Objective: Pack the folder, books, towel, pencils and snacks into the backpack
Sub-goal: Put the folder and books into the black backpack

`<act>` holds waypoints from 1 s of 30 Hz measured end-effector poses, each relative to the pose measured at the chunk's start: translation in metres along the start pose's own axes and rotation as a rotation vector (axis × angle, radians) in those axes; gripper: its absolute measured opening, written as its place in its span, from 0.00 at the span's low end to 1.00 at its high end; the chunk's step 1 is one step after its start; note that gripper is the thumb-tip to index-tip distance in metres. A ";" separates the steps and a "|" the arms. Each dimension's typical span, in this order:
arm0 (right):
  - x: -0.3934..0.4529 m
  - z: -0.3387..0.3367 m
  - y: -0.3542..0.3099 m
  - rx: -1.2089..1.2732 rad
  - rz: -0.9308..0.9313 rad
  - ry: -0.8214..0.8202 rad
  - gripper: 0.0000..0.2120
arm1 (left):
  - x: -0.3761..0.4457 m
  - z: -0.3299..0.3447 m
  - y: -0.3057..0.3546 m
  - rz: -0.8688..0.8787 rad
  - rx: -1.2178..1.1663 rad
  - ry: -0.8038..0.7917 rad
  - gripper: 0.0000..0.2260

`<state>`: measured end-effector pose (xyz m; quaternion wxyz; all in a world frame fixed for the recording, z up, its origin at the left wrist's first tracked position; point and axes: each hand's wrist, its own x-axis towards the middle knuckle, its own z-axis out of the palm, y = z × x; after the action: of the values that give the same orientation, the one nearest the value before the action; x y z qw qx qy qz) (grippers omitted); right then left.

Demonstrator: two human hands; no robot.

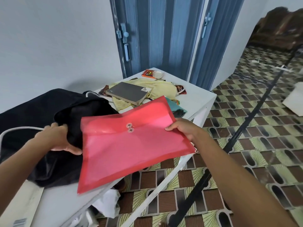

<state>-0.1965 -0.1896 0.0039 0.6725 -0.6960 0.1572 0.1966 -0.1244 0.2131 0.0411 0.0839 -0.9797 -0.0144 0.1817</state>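
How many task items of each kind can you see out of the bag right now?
Folder: 1, red folder, in the right hand
Book: 1, grey book
Towel: 1, yellow towel
Pencil box: 1
Snack packets: 2 in clear view
Total: 6

White table (203,97), blue folding doors (157,35), patterned floor (255,145).

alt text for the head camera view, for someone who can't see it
A person's right hand holds a red folder beside a black backpack, which the left hand grips at its opening. Behind, a white table holds a grey book on a yellow towel.
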 end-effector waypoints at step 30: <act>-0.019 -0.032 -0.036 -0.320 -0.020 0.023 0.11 | -0.001 -0.017 0.017 0.099 -0.116 0.486 0.34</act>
<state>-0.1939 -0.2208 0.0455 0.5531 -0.7979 0.1250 0.2044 -0.1197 0.1938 0.0545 0.0194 -0.9973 0.0437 -0.0564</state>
